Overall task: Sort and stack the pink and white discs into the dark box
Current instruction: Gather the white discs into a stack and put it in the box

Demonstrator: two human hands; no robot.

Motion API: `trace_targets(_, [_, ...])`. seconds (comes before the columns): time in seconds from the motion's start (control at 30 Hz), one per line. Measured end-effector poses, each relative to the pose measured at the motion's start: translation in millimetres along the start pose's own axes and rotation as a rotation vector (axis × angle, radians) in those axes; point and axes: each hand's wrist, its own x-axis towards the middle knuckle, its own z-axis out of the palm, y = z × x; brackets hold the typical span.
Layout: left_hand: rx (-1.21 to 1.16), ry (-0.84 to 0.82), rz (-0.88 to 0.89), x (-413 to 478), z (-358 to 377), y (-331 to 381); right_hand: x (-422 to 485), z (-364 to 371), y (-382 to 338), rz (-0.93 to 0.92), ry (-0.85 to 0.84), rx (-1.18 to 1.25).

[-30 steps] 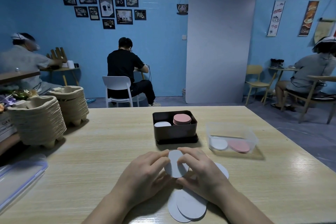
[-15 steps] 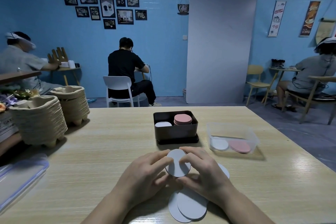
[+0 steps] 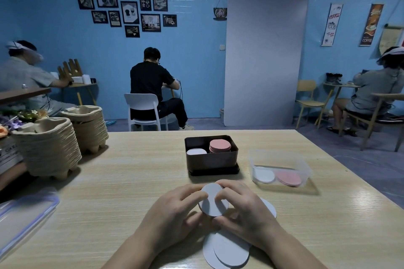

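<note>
Pinched between left hand (image 3: 175,214) and right hand (image 3: 244,209), fingertips curled on opposite edges: a thin, flat, matte white disc (image 3: 213,200), face tilted toward the camera, raised just above the counter (image 3: 109,192). Under the wrists at six o'clock, loose white discs (image 3: 227,251) overlapping flat on the wood, and one more white edge (image 3: 270,207) peeking out at three o'clock behind the right hand.

At twelve o'clock from the hands, the dark box (image 3: 211,162): rectangular, round-cornered, smooth matte walls, seated on a dark base. Inside, a low white stack (image 3: 196,151) on the nine o'clock side, a taller pink stack (image 3: 219,145) on the three o'clock side.

At two o'clock, a clear plastic tub (image 3: 305,166) with cloudy, soft-looking walls, a white round (image 3: 263,174) and pink rounds (image 3: 288,178) flat on its floor. At ten o'clock, two tall stacks of pulp trays (image 3: 46,144), tan, ribbed, moulded. At eight o'clock, a clear lid (image 3: 24,214) rimmed in blue.

Pale wood-grain laminate throughout, glossy toward three o'clock. Beyond, a blue wall (image 3: 196,61), black-framed pictures (image 3: 129,11), a tall grey panel (image 3: 262,50), and a person in black (image 3: 150,81) seated back-turned on a white chair.
</note>
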Motion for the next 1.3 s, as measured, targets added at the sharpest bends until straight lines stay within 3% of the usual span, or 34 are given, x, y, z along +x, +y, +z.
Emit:
trace_targets(0.8, [0.069, -0.093, -0.025, 15.7, -7.7, -12.9, 30.7, -5.1, 6.8, -0.030, -0.124, -0.043])
trace_targets(1.17, [0.157, 0.008, -0.088, 59.7, -24.4, -68.0, 106.6, -21.4, 35.3, -0.024, -0.027, 0.013])
trace_targets(1.3, [0.243, -0.028, -0.157, 61.6, -17.7, -93.7, 138.8, -25.5, 55.2, 0.043, -0.016, -0.018])
